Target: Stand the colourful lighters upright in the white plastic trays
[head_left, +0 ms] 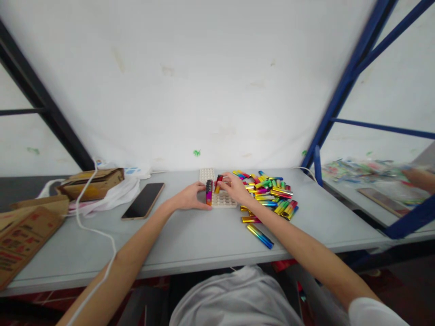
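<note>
A pale holder tray [227, 203] with rows of round holes lies on the table. Along its left edge stands a row of shiny tubes [208, 194], dark at the top and fading through purple to orange. My left hand [190, 196] is at this row, thumb and fingers spread apart, with the fingertips against its left side. Above the tray, my right hand [236, 189] pinches a red-to-yellow tube [218, 184], slightly tilted, just right of the row. A heap of loose metallic, multicoloured tubes [268, 192] lies right of the tray, partly behind my right hand and forearm.
Behind the tray is another pale holed tray [206, 174]. A phone [143, 201] lies to the left, near cardboard boxes [95, 183] and a white cable [79, 203]. One tube [260, 236] lies apart near the front edge. A blue metal frame [340, 97] stands right.
</note>
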`<state>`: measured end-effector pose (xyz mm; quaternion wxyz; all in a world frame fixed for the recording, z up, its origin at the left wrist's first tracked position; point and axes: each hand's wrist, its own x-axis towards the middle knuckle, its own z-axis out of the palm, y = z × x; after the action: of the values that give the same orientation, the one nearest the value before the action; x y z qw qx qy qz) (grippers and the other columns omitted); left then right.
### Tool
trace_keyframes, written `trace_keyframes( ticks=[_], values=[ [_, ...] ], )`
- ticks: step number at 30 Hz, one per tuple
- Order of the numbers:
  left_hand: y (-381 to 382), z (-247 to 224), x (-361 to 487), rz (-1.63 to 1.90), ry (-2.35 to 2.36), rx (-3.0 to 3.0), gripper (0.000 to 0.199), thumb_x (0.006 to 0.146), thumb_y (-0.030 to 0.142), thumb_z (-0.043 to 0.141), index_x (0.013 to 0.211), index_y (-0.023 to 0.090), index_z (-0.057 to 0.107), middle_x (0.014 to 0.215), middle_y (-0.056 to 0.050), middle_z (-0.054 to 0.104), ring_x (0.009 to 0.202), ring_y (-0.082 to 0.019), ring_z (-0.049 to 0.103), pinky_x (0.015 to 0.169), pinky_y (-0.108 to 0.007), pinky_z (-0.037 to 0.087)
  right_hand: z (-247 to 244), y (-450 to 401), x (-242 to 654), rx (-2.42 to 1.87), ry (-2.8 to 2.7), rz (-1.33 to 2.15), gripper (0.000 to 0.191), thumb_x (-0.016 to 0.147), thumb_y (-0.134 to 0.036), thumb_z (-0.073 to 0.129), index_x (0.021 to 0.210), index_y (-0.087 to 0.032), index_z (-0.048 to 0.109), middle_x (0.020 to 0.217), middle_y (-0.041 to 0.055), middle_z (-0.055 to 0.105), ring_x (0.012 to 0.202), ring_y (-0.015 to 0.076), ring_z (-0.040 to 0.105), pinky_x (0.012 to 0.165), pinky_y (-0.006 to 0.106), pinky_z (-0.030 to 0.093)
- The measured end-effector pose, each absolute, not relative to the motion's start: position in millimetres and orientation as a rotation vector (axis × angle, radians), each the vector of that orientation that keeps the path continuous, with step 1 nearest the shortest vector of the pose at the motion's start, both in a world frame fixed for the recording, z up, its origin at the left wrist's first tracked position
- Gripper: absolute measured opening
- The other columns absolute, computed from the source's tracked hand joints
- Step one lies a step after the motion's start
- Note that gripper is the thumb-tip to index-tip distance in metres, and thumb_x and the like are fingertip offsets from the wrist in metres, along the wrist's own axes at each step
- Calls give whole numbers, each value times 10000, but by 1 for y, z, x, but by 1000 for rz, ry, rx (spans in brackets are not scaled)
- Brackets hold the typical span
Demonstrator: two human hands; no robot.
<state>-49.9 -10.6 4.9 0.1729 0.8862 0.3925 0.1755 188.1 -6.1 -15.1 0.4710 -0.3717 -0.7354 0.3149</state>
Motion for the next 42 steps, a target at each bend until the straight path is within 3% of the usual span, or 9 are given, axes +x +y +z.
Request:
trace_keyframes(
  ticks=[10,15,21,27,31,35,42],
  values=[
    [-9,4,-51,484,1123,2523,755,652,668,819,1215,175,720,1303,-127,653,1207,-357,609,1076,-426,476,-8,-11,185,-1004,-2221,345,155,992,-222,592,1139,-175,605,1088,110,753,1024,239,704,878,339,499],
    [-10,4,-51,478,1128,2514,764,660,657,819,1228,158,710,1310,-132,645,1205,-346,611,1083,-421,470,8,-8,214,-1051,-2322,198,268,1006,-268,596,1246,-151,628,1075,107,757,1032,224,686,947,352,475],
    [-12,7,-50,493,1144,2534,750,637,678,819,1186,175,730,1281,-110,661,1199,-350,620,1055,-397,496,20,2,262,-1346,-2465,71,141,951,-196,638,982,-160,771,1052,123,763,978,238,692,911,325,482],
    [-13,8,-50,466,1214,2541,775,631,691,811,1184,156,717,1262,-129,661,1167,-348,630,1038,-404,506,23,6,279,-1386,-2561,206,171,889,-253,721,1024,-189,803,1058,86,788,943,247,719,857,305,497],
    [-12,8,-52,469,1261,2559,784,625,705,804,1172,151,716,1264,-137,664,1142,-353,642,1034,-413,509,25,7,280,-1427,-2591,242,183,881,-232,718,1033,-181,805,1046,83,795,894,236,720,821,292,488],
    [-11,6,-53,492,1275,2557,786,621,703,803,1175,153,713,1256,-137,676,1129,-356,655,1024,-418,520,24,7,281,-1464,-2555,241,94,874,-187,703,928,-167,778,952,78,786,817,209,696,766,275,474],
    [-10,4,-52,493,1268,2563,779,628,710,792,1169,157,709,1258,-144,674,1152,-352,648,1040,-416,512,30,2,267,-1262,-2030,-17,197,917,-273,650,1094,-189,635,935,68,718,861,211,632,803,313,475]
  ],
)
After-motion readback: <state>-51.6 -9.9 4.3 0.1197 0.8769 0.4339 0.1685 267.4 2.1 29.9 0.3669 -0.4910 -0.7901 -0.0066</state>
